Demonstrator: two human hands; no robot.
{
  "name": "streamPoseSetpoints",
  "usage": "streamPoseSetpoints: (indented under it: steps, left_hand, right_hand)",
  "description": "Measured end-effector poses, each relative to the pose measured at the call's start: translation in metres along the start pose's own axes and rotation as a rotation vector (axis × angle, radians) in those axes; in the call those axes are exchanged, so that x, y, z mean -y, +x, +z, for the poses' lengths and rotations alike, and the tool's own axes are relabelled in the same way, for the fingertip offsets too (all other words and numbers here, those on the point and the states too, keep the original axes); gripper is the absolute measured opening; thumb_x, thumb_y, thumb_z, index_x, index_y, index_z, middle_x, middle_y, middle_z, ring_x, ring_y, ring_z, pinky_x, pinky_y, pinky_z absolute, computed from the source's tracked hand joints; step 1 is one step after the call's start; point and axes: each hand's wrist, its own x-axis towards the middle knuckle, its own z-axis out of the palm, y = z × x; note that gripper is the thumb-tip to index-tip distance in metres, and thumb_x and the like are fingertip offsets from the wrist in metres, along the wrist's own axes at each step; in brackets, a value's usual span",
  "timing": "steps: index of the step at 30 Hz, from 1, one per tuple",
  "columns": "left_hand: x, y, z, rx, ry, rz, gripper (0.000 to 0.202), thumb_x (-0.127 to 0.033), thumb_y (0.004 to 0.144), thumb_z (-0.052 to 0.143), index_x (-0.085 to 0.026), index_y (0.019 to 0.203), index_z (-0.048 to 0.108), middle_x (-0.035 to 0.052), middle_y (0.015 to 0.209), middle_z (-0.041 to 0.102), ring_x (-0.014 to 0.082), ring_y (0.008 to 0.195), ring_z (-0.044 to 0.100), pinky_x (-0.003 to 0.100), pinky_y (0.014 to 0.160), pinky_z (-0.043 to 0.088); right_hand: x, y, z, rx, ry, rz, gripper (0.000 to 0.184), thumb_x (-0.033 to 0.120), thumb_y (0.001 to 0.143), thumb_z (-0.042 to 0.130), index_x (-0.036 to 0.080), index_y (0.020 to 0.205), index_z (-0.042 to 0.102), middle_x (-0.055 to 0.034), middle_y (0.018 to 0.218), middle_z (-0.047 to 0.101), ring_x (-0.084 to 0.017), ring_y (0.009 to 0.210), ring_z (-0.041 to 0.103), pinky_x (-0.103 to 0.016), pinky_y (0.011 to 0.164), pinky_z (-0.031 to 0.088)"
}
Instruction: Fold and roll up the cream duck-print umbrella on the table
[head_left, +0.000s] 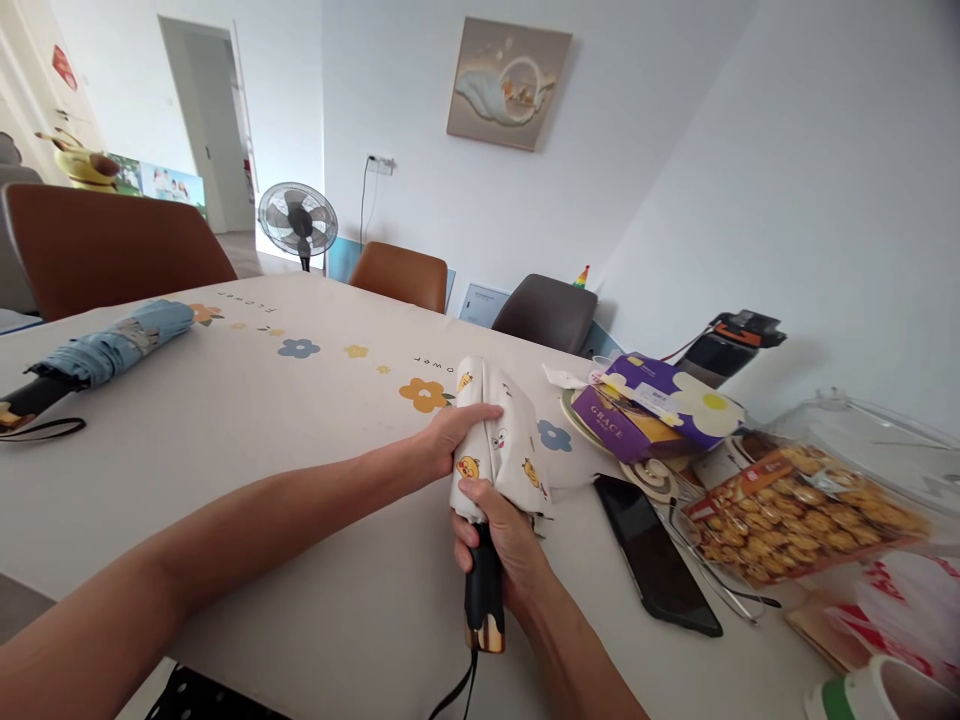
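Observation:
A folded white umbrella [517, 455] with small yellow cartoon prints lies in front of me, its black handle [484, 585] pointing toward me and a wrist strap hanging from the end. My left hand [456, 435] is wrapped around the middle of the folded canopy, thumb on top. Lower down, my right hand [506, 535] grips the canopy's edge where it meets the handle. The far side of both hands' fingers is partly hidden. On the left of the table rests a second folded umbrella [124, 345], light blue with a dark handle.
On the right are a phone [660, 555], glasses [724, 575], a purple box [652, 400], a bag of cookies [810, 510], a dark bottle [720, 350] and a cup [847, 695]. Chairs [401, 277] and a fan [298, 220] stand beyond the flower-printed tablecloth [337, 410].

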Motion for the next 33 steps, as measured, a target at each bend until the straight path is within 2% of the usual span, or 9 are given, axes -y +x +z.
streamPoseSetpoints:
  steps: [3,6,11,14,17,21,25,29,33]
  left_hand:
    - [-0.002,0.001,0.0,-0.1,-0.062,-0.003,0.038,-0.026,0.06,0.071,-0.012,0.093,0.057,0.0096,0.08,0.065,0.0207,0.073,0.063,0.034,0.07,0.053]
    - [0.0,0.005,-0.002,-0.178,-0.05,0.038,0.038,-0.025,0.06,0.07,-0.012,0.093,0.057,0.009,0.078,0.064,0.0194,0.068,0.061,0.034,0.066,0.053]
    - [0.002,0.01,-0.006,-0.237,-0.012,-0.046,0.04,-0.037,0.06,0.07,-0.013,0.09,0.057,0.0089,0.073,0.063,0.0222,0.065,0.061,0.037,0.061,0.051]
    - [0.001,0.01,-0.006,-0.276,-0.006,-0.102,0.044,-0.043,0.059,0.071,-0.015,0.089,0.056,0.0083,0.072,0.063,0.0233,0.065,0.061,0.037,0.059,0.051]
    - [-0.001,0.008,-0.003,-0.275,-0.051,-0.029,0.041,-0.037,0.061,0.07,-0.014,0.09,0.056,0.0092,0.076,0.063,0.0213,0.065,0.06,0.036,0.06,0.051]
    - [-0.002,0.004,0.0,-0.264,-0.094,0.107,0.039,-0.031,0.061,0.07,-0.011,0.092,0.057,0.0108,0.08,0.063,0.0203,0.066,0.06,0.036,0.062,0.053]
    - [-0.002,0.004,-0.002,-0.252,-0.082,0.123,0.038,-0.032,0.062,0.07,-0.011,0.092,0.058,0.01,0.077,0.062,0.0208,0.066,0.06,0.036,0.061,0.052]
    - [-0.003,0.003,-0.003,-0.309,-0.002,-0.047,0.041,-0.041,0.062,0.069,-0.014,0.09,0.058,0.0086,0.071,0.061,0.0235,0.062,0.06,0.04,0.057,0.051]
    - [-0.009,0.007,-0.006,-0.192,-0.119,-0.048,0.037,-0.031,0.06,0.071,-0.013,0.09,0.057,0.0085,0.075,0.063,0.0206,0.066,0.06,0.035,0.062,0.052]
  right_hand:
    - [0.0,0.001,0.002,-0.054,-0.037,-0.015,0.025,0.04,0.072,0.06,0.016,0.074,0.052,0.0042,0.041,0.046,-0.009,0.031,0.042,-0.02,0.031,0.036]
    - [0.0,0.002,0.003,-0.136,-0.024,-0.078,0.032,0.039,0.069,0.066,0.014,0.088,0.059,-0.0001,0.056,0.055,-0.014,0.046,0.054,-0.024,0.034,0.047]
    - [0.0,0.004,0.001,-0.051,0.096,-0.04,0.039,0.037,0.067,0.069,0.015,0.098,0.06,-0.0056,0.086,0.062,-0.013,0.054,0.058,-0.023,0.033,0.047]
    - [-0.001,0.004,0.001,-0.074,0.148,-0.013,0.033,0.037,0.067,0.069,0.015,0.091,0.061,-0.0019,0.075,0.06,-0.009,0.045,0.051,-0.019,0.028,0.039]
    - [-0.001,0.004,0.002,-0.134,0.127,-0.05,0.035,0.037,0.065,0.072,0.015,0.09,0.06,0.0006,0.064,0.055,-0.011,0.046,0.052,-0.02,0.028,0.04]
    - [0.0,0.003,0.003,-0.16,0.112,-0.112,0.043,0.037,0.064,0.073,0.016,0.099,0.06,-0.002,0.074,0.06,-0.017,0.058,0.061,-0.025,0.035,0.05]
    - [0.0,0.004,0.003,-0.117,0.162,-0.094,0.043,0.034,0.065,0.073,0.017,0.102,0.058,-0.0058,0.09,0.063,-0.022,0.073,0.065,-0.031,0.051,0.057]
    - [-0.002,0.005,0.001,-0.026,0.164,-0.056,0.034,0.036,0.069,0.068,0.016,0.095,0.059,-0.0043,0.084,0.061,-0.011,0.052,0.057,-0.021,0.035,0.045]
    - [-0.004,0.003,0.002,0.021,0.133,-0.058,0.025,0.035,0.069,0.068,0.016,0.08,0.056,0.0021,0.07,0.053,-0.003,0.038,0.037,-0.016,0.029,0.033]
